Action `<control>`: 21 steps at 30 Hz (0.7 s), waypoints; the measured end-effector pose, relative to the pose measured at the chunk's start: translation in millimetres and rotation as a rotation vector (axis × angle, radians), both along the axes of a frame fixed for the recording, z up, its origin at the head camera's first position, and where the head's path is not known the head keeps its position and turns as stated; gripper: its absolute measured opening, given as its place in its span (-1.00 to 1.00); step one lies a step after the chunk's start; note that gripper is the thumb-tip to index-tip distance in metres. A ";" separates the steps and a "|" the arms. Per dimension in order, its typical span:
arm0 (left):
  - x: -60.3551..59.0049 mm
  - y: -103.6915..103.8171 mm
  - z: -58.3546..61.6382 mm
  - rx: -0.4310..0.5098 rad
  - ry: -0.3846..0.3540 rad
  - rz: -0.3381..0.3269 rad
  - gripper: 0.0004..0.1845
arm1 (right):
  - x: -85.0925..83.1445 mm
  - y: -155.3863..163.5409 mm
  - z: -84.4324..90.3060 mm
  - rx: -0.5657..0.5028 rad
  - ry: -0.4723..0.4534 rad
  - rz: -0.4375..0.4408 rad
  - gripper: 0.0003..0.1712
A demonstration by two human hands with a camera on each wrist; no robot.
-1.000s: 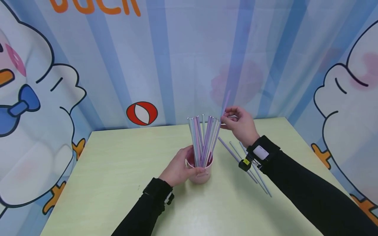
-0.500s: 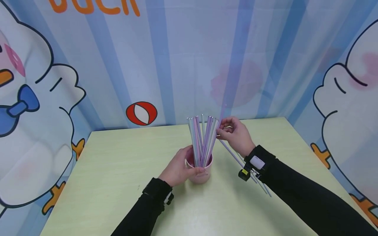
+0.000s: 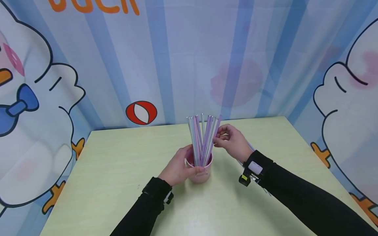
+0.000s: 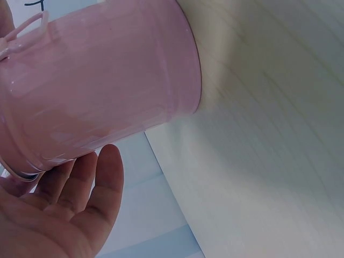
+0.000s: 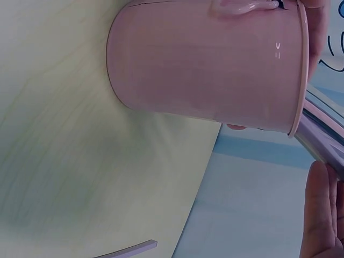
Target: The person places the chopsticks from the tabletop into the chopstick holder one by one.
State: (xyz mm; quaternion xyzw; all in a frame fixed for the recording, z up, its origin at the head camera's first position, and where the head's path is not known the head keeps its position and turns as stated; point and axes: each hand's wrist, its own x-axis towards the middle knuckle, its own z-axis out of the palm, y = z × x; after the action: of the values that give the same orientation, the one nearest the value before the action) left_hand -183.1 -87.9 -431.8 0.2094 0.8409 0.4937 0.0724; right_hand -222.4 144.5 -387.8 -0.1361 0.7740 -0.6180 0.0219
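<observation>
1. My right hand (image 3: 233,142): fingertips pinching a purple straw (image 3: 217,126), now lowered fully into the bunch; a second ago it stood raised above it.
2. My left hand (image 3: 178,167): wrapped round the pink cup (image 3: 200,172), steadying it.
3. Loose straws (image 3: 251,147) behind my right wrist on the tabletop (image 3: 118,164); fewer show, so filling looks well along.

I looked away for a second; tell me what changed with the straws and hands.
The right hand came down toward the pink cup, lowering its purple straw in among the standing straws; it still pinches it. The left hand kept holding the cup.
</observation>
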 end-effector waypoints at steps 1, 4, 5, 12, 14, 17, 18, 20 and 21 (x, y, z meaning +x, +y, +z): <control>-0.2 -0.1 -0.1 0.003 0.005 -0.005 -0.14 | 0.1 -0.3 -1.2 0.008 -0.003 0.000 -0.65; -1.1 -0.2 -0.6 0.014 0.019 -0.023 -0.16 | 0.2 -0.6 -4.0 0.014 -0.011 0.010 -0.65; -1.4 -0.2 -0.7 0.018 0.023 -0.028 -0.16 | 0.5 -0.5 -4.7 0.014 -0.010 0.015 -0.65; -2.5 -0.5 -0.1 0.030 0.013 -0.031 -0.16 | 1.5 -0.5 -6.8 -0.001 -0.022 0.046 -0.65; -2.0 -0.5 0.3 0.029 0.005 -0.027 -0.14 | 1.6 -0.4 -7.4 -0.001 -0.032 0.052 -0.65; -1.1 -0.4 0.4 0.027 -0.003 -0.020 -0.12 | -0.1 0.7 -12.0 0.016 -0.041 0.057 -0.66; -0.6 -0.4 0.4 0.027 -0.005 -0.018 -0.11 | 0.2 0.9 -12.5 0.024 -0.046 0.057 -0.67; 0.1 -0.2 0.1 0.024 -0.005 -0.016 -0.10 | 0.9 1.4 -13.5 0.037 -0.046 0.061 -0.66; 0.3 0.0 -0.1 0.023 -0.003 -0.017 -0.11 | 1.1 1.8 -14.0 0.044 -0.046 0.062 -0.66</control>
State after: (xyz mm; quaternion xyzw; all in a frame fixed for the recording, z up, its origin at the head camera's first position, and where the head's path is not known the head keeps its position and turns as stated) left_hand -182.9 -87.9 -431.9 0.2165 0.8333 0.5031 0.0752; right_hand -221.3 146.2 -401.8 -0.1452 0.7820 -0.6029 0.0618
